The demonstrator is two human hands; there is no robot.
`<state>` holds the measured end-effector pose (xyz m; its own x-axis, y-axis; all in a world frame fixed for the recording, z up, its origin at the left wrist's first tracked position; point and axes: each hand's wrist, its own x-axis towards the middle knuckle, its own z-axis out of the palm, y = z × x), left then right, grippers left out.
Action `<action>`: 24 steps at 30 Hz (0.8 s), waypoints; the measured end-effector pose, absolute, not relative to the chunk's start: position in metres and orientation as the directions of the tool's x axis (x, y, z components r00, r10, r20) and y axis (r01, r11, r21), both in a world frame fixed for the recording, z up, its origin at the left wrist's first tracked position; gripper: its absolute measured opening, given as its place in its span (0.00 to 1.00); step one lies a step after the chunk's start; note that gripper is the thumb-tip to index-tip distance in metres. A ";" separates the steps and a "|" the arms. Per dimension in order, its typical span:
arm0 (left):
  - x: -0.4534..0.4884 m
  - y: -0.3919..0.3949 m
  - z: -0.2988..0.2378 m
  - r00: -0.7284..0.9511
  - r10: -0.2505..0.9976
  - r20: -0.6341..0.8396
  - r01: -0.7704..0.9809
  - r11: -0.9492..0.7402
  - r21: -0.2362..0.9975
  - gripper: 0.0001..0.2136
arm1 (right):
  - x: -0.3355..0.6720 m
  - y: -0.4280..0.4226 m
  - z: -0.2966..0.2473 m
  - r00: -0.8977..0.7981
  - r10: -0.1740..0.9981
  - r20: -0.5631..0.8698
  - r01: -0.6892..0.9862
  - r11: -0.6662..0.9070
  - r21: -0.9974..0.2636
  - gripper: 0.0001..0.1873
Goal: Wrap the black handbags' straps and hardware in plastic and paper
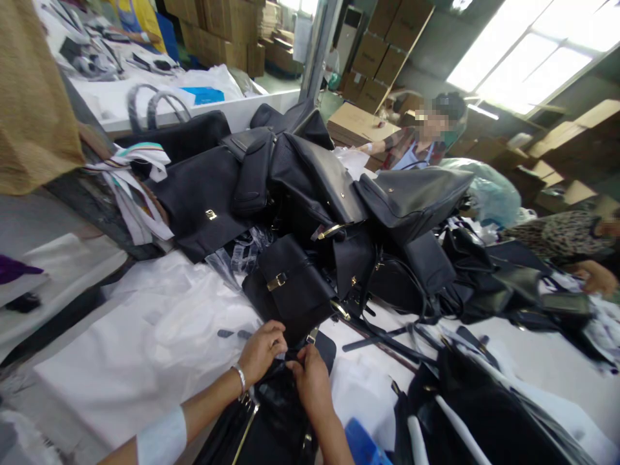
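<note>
A black bag (281,413) with a gold zipper lies at the lower middle, under my hands. My left hand (264,352), with a bracelet on its wrist, has its fingers closed on dark material at the bag's top. Right beside it, my right hand (312,378) pinches the same part with thumb and fingers; exactly which piece lies between the fingertips is hidden. A gold buckle (312,336) shows just above my right hand. Directly beyond my hands lies a small black flap bag (295,284) with a gold clasp.
Several black bags (314,174) are heaped beyond. White wrapping (194,303) covers the left of the table. More black bags (475,407) lie at lower right, with straps between. A co-worker (411,145) is behind the heap; another person's hand (598,278) is at far right.
</note>
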<state>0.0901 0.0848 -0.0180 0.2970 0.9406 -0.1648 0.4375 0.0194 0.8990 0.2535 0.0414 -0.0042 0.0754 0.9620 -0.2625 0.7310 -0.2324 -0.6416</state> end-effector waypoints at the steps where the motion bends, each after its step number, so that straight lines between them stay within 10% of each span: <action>1: 0.092 0.086 -0.023 0.293 0.940 -0.172 0.441 0.027 0.897 0.08 | 0.253 0.045 -0.009 0.088 0.953 -0.289 0.730 -0.259 -0.632 0.07; 11: 0.100 0.085 -0.051 0.273 0.917 -0.291 0.468 0.139 0.873 0.07 | 0.248 0.050 -0.024 0.051 0.974 -0.222 0.873 -0.151 -0.464 0.07; 16: 0.101 0.086 -0.063 0.263 0.890 -0.372 0.417 0.243 0.876 0.05 | 0.252 0.046 -0.042 0.110 0.969 -0.223 0.809 -0.217 -0.547 0.16; 24: 0.103 0.077 -0.070 0.327 0.843 -0.427 0.244 0.362 0.900 0.05 | 0.257 0.038 -0.025 0.037 0.966 -0.256 0.706 -0.207 -0.677 0.05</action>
